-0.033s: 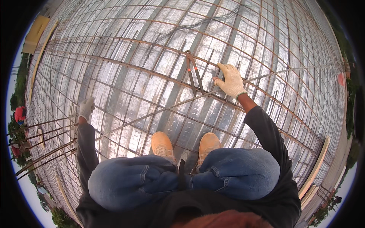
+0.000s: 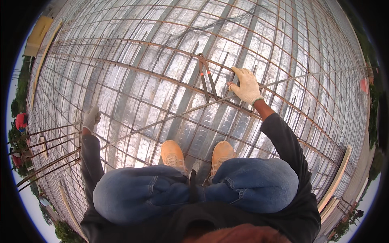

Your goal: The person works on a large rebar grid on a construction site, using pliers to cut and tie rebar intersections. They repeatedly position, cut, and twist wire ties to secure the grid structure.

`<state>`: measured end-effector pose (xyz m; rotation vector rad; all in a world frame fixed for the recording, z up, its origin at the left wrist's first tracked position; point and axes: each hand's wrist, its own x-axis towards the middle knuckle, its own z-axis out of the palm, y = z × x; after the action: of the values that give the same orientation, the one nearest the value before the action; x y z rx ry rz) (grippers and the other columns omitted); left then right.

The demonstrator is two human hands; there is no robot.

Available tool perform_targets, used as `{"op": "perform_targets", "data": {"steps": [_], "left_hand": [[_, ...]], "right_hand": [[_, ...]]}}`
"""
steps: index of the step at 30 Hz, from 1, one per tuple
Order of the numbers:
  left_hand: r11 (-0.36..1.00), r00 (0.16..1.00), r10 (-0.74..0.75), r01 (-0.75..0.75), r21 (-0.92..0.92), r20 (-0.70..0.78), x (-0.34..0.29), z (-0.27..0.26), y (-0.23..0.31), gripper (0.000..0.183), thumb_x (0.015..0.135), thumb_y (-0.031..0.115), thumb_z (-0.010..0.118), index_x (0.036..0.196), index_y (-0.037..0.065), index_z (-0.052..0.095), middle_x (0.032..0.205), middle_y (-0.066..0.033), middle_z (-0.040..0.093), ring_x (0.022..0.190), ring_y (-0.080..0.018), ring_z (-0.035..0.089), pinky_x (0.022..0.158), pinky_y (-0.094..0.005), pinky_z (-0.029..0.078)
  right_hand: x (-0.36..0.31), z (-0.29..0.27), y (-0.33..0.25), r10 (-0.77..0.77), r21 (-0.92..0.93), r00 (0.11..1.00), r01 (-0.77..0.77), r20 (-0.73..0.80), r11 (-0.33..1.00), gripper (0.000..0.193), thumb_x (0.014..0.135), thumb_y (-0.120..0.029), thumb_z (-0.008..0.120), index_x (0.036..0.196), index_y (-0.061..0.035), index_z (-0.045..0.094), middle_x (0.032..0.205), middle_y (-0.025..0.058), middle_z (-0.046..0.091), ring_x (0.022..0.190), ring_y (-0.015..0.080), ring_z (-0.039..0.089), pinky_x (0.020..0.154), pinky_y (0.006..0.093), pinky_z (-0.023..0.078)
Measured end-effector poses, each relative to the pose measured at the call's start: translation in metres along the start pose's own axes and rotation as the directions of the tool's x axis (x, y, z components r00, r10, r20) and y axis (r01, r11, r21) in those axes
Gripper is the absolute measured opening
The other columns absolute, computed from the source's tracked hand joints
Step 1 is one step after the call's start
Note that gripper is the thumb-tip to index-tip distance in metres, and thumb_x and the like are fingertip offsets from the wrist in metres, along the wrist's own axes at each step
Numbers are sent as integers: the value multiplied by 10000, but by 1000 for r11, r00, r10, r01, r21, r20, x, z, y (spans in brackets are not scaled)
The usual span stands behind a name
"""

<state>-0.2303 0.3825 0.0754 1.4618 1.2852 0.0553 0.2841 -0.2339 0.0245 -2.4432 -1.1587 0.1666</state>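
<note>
My right hand (image 2: 245,86), in a cream knit glove with a bare thumb tip, lies over the rebar grid with its fingers stretched out. A long diagonal bar (image 2: 178,116) passes beneath it. Beside that hand, pincer-type cutters (image 2: 206,78) with dark, red-banded handles rest on the bars, handles spread toward me. Off to the left, my left hand (image 2: 91,118) is gloved too, its fingers curled beside the grid; whatever they hold, if anything, is hidden. The steel mesh (image 2: 162,77) is rusty and lies above ribbed metal decking (image 2: 190,131).
Loose thin wire (image 2: 210,26) lies across the far mesh. Several bar ends (image 2: 48,139) jut out at the left edge. Timber planks (image 2: 336,178) line the right side. My tan shoes (image 2: 173,154) stand between my bent knees. A person in red (image 2: 21,121) is at the far left.
My left hand has shifted very slightly left and down. The right hand, the cutters and the diagonal bar look unmoved.
</note>
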Motion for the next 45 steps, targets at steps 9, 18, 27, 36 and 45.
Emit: {"op": "perform_targets", "data": {"steps": [9,18,27,36,45], "left_hand": [[662,590,705,-348,-664,394,-184,98,120,511,1087,448,763,753,161,502,812,-4,575,702,-173,505,708,-383,396],[681,698,121,-576,453,705,-233,268,142,271,934,248,853,927,1,741,847,-119,692,762,-221,641,725,-397,527],[520,721,219,-657,546,657,-188,243,79,329,913,273,855,883,-24,717,835,-188,675,786,-381,684,748,-484,532],[521,726,54,-607,600,686,-189,256,56,361,942,337,839,938,-16,763,912,-216,710,874,-393,716,812,-487,553],[445,807,-22,-521,728,590,-168,216,-1,363,936,363,838,989,7,785,990,-209,765,961,-387,751,858,-482,570]], "right_hand": [[-7,10,-152,-72,792,914,-303,398,530,764,976,-451,740,1568,19,628,1472,229,735,1353,352,713,1123,459,572],[56,-59,-214,66,817,918,-313,391,-485,405,1145,-293,717,1456,-45,639,1066,66,713,855,167,725,679,312,614],[7,-73,-75,723,938,649,39,238,-344,153,1088,-125,565,1002,-180,679,891,-4,585,590,68,392,449,268,276],[32,-77,-52,703,955,674,-12,227,-297,128,1095,-128,605,1179,-78,687,1058,87,704,752,112,567,516,267,423],[37,-75,12,618,957,772,49,146,-287,274,1188,-152,468,1379,5,584,1161,124,680,926,242,709,724,414,643]]}}
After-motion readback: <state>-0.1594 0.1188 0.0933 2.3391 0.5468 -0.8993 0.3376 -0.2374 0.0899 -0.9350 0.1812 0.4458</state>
